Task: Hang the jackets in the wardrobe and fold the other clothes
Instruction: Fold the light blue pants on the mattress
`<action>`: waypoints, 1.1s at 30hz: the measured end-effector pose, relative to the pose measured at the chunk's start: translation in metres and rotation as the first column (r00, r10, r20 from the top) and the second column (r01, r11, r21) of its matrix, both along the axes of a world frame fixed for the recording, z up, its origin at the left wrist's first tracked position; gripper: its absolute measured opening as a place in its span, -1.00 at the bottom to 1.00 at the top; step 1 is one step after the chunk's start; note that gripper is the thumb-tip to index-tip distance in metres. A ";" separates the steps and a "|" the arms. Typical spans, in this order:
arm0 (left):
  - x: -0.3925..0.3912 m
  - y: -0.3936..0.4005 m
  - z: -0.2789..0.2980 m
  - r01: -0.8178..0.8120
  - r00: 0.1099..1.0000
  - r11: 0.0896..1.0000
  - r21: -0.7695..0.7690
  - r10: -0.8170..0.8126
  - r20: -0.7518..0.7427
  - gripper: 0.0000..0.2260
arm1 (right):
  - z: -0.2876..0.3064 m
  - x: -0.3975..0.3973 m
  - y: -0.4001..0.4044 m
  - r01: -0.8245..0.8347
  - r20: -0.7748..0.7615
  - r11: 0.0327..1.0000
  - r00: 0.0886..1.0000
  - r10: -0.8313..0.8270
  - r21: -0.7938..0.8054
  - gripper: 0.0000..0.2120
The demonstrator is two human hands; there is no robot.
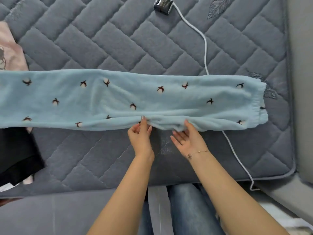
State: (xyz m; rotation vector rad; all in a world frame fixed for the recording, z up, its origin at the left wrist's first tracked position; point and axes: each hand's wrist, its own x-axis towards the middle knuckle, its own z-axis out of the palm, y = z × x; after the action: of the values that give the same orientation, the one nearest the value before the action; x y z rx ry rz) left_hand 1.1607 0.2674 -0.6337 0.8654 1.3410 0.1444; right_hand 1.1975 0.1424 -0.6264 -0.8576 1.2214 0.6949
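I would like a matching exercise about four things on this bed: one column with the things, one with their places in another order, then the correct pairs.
Things:
1. light blue fleece trousers
2. pink garment
3. black garment
4. white cable

Places:
A. far left edge, beyond the trousers
B. runs under the trousers near the right end
C. left edge, near side
D. stretched across the middle

Pairs: 1-D, 2-A, 3-C, 4-B
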 end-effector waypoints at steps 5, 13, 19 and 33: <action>0.017 -0.015 -0.022 0.760 0.619 0.574 0.304 -0.783 -0.068 -0.57 | -0.004 0.053 -0.015 -0.140 0.093 0.989 0.987 0.134 0.055 -0.58; 0.033 -0.058 -0.068 0.933 0.224 -0.055 0.355 -0.684 -0.694 -0.57 | -0.045 0.025 -0.123 0.101 0.042 0.925 0.995 -0.092 -0.365 -0.69; 0.047 -0.061 -0.072 0.933 0.164 -0.167 0.319 -0.592 -0.789 -0.58 | -0.054 0.055 -0.168 0.134 0.214 0.968 0.973 -0.088 -0.214 -0.54; 0.063 0.033 -0.029 0.788 0.615 0.616 -0.021 -0.783 0.100 -0.61 | 0.039 0.075 -0.038 -0.211 0.686 0.844 0.501 0.527 -0.494 -0.56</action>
State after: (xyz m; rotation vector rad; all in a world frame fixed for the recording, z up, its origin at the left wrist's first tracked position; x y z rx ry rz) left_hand 1.2235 0.3008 -0.6627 1.3119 0.7697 -0.5576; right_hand 1.2723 0.1041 -0.5874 -1.5695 0.2848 0.3202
